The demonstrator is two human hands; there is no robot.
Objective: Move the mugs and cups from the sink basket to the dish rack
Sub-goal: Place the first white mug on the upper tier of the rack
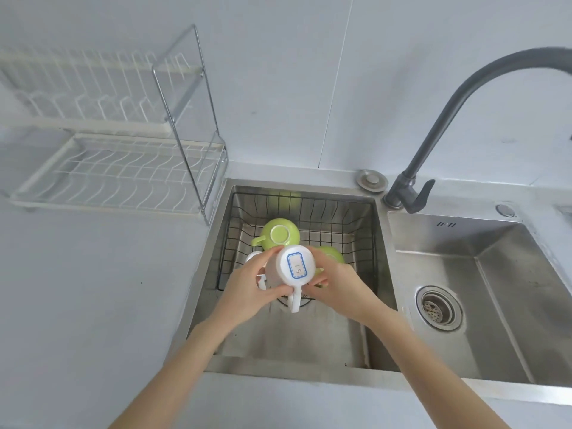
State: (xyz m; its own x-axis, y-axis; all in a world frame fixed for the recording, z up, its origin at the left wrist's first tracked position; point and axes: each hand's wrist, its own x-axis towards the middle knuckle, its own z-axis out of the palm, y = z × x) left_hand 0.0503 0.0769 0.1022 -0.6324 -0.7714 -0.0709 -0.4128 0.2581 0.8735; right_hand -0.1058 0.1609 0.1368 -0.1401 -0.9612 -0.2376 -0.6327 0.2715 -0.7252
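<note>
Two hands on one white mug [289, 269], turned bottom-up, label facing the camera, handle pointing down toward the wrists. Left hand [247, 289] curled around the mug's left side, thumb low near the handle, fingers over the upper edge. Right hand [335, 283] cupped against the right side, fingers half closed on the wall. Mug raised over the near edge of the sink basket [349, 224]; whether clear of the wire or touching it, cannot tell.

Step in hand, by judgement: first lift-out, nothing yet in the dish rack [117, 174], well apart to the upper left of the left hand. Next move likely calls for a carry up and left across the counter [93, 289], then a setting down mouth-down on the lower tier.

Beyond the hands: one green cup [280, 235] upside down just behind the fingers; another green cup [332, 253] partly hidden behind the right hand; something white [252, 257] under the left fingers, perhaps one more mug.
</note>
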